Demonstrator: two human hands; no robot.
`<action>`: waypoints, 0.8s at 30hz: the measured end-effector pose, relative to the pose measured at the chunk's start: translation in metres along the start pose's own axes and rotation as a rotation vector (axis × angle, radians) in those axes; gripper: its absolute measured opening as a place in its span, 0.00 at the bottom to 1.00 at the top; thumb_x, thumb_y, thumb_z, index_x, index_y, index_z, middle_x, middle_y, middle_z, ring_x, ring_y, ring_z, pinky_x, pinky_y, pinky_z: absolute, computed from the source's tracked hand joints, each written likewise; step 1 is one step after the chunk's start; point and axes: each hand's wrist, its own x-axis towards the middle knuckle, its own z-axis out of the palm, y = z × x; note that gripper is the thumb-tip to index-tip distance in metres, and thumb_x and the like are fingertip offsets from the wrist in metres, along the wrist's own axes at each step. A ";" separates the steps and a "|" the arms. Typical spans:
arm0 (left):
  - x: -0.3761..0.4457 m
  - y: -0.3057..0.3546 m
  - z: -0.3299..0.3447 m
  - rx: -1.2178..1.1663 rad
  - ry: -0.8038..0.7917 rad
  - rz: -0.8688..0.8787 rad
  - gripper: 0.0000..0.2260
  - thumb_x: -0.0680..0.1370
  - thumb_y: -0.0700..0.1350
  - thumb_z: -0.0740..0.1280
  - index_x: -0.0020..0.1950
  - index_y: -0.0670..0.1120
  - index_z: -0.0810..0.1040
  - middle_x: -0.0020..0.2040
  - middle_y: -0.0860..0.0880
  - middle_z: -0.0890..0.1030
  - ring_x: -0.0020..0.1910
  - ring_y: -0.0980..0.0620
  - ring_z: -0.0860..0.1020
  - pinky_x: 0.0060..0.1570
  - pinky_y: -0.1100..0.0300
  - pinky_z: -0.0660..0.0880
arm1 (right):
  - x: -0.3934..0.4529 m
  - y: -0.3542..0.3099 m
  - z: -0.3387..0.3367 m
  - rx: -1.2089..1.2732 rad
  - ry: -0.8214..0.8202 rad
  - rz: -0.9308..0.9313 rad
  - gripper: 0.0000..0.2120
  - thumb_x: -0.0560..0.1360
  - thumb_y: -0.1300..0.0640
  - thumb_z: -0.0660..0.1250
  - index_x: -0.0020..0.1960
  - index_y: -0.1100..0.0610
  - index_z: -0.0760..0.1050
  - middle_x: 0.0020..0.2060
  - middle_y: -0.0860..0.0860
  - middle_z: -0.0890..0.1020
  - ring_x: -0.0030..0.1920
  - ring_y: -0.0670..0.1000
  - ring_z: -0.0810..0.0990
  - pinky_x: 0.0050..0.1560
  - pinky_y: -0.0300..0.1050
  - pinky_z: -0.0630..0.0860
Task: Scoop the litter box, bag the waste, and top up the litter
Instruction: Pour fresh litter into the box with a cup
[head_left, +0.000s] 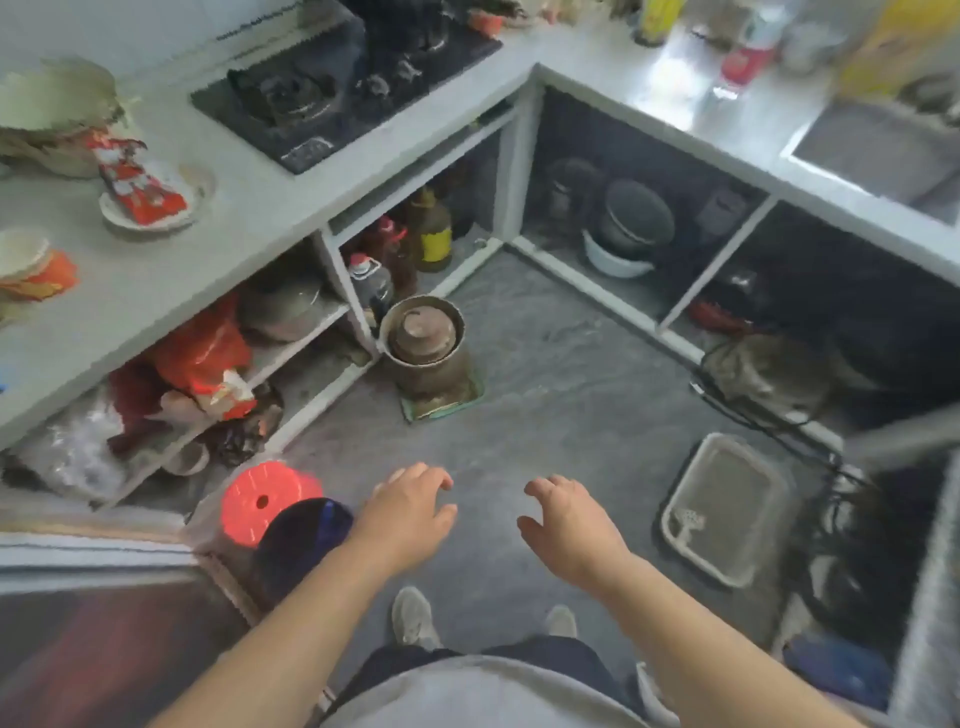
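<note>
While left hand (410, 512) and right hand (569, 525) hang loose and empty, scooping appears unstarted; next move calls for reaching the litter box (724, 512) on the floor (545, 395).

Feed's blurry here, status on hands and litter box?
Left hand, right hand open, empty. Litter box on floor, untouched, right of right hand. Nothing between.

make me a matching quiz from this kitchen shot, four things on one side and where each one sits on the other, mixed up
Things:
1. litter box
2. brown lidded pot
3. red stool
4. gas hob

Places:
A. on the counter, at the back
B. on the floor, next to the left hand
C. on the floor, to the right of the right hand
D. on a green mat by the shelves

Pairs: 1-C, 2-D, 3-B, 4-A
</note>
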 end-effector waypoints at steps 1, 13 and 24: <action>0.008 0.022 0.008 0.033 -0.026 0.044 0.15 0.81 0.55 0.62 0.67 0.53 0.73 0.67 0.53 0.75 0.68 0.50 0.72 0.67 0.53 0.68 | -0.012 0.025 0.000 0.033 0.015 0.050 0.20 0.80 0.49 0.62 0.69 0.55 0.72 0.61 0.54 0.77 0.63 0.57 0.73 0.61 0.50 0.73; 0.059 0.256 0.102 0.243 -0.301 0.462 0.16 0.81 0.56 0.63 0.68 0.54 0.73 0.66 0.55 0.75 0.67 0.52 0.72 0.65 0.54 0.69 | -0.147 0.256 0.010 0.443 0.178 0.653 0.19 0.79 0.49 0.62 0.67 0.55 0.72 0.62 0.53 0.77 0.63 0.55 0.75 0.60 0.49 0.74; 0.136 0.301 0.111 0.424 -0.515 0.693 0.16 0.81 0.55 0.63 0.68 0.53 0.73 0.66 0.54 0.75 0.66 0.50 0.72 0.64 0.54 0.69 | -0.155 0.263 0.045 0.740 0.255 1.053 0.15 0.74 0.48 0.65 0.58 0.53 0.77 0.55 0.50 0.80 0.57 0.55 0.78 0.55 0.48 0.75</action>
